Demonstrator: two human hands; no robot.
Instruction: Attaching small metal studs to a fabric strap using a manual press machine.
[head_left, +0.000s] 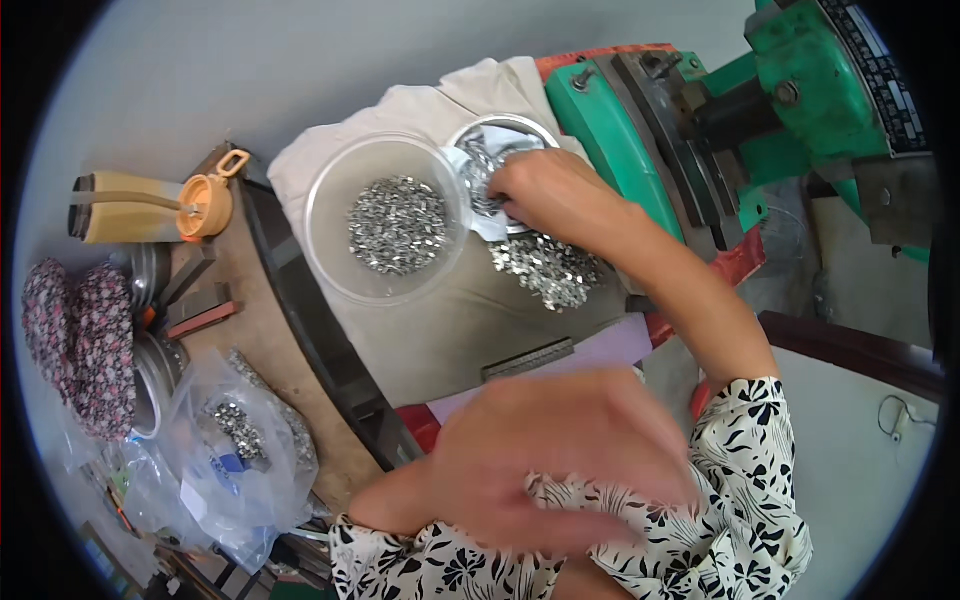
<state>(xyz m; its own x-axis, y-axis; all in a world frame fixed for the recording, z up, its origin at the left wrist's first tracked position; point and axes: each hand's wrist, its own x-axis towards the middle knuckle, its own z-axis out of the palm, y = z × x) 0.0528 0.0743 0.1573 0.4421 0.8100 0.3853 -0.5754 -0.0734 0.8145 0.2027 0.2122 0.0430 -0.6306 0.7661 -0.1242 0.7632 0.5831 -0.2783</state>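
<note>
Three lots of small shiny metal pcs (400, 225) sit up front over a pale cloth (410, 345): one in a clear round tub (316, 215), one in a silver bowl (508, 119) w/ a whitish liner (489, 226) just right of it, one in a loose heap (552, 274) below the bowl. The person's right grip (505, 195) is down in the bowl, fingers curled at the pcs there — can't tell if any are pinched. The left grip (570, 440) is a blur nearer the body, fingers and thumb spread apart, nothing visible in it.

A dark ridged bar (528, 360) lies near the cloth's lower edge, by a lilac strip (605, 348). Green machine (615, 140) stands close on the right. Over left, the brown desk (275, 325) carries a yellow bottle w/ orange lid (205, 205), plus a clear plastic bag (215, 500) w/ more pcs — flowered fabric (80, 340) beyond it.
</note>
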